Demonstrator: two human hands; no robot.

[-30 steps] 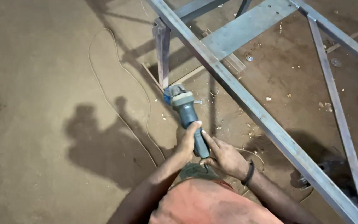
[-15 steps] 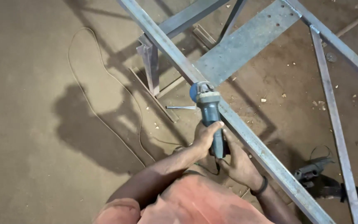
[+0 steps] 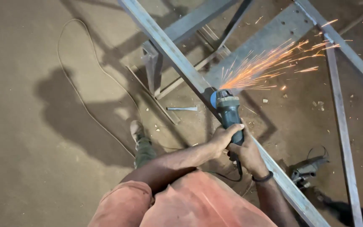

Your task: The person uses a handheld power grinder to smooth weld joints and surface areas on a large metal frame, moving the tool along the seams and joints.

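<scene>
Head view, looking down at dirt floor (image 3: 30, 176). Both hands wrapped on angle grinder (image 3: 228, 110), centre of frame. Left hand (image 3: 222, 138) closed round the grinder's body from the left, fingers curled over the top. Right hand (image 3: 248, 154) closed on the rear of the handle just below, dark wristband (image 3: 263, 178) on that wrist. Hands touching each other, both gripping tight, no gap visible.

Grinder body dark teal, head pointing toward upper frame, disc end pressed against long grey steel bar (image 3: 171, 50) running diagonally from upper centre to lower right. Contact point just above centre. Orange sparks (image 3: 269, 63) fanning out to the upper right across a wide flat steel plate (image 3: 274, 38).

Bar part of a welded frame: thinner steel strut (image 3: 343, 138) down the right side, another bar crossing the upper right corner. Second power tool (image 3: 309, 168) lying on the floor at lower right, just beside the diagonal bar. Thin cable (image 3: 74, 90) looping over the floor at left. Small metal offcut (image 3: 182, 109) on the floor left of the grinder. Shoe (image 3: 137, 130) and green trouser leg below it, left of the hands. Reddish shirt (image 3: 198, 201) filling bottom centre. Shadow of person on floor at left.
</scene>
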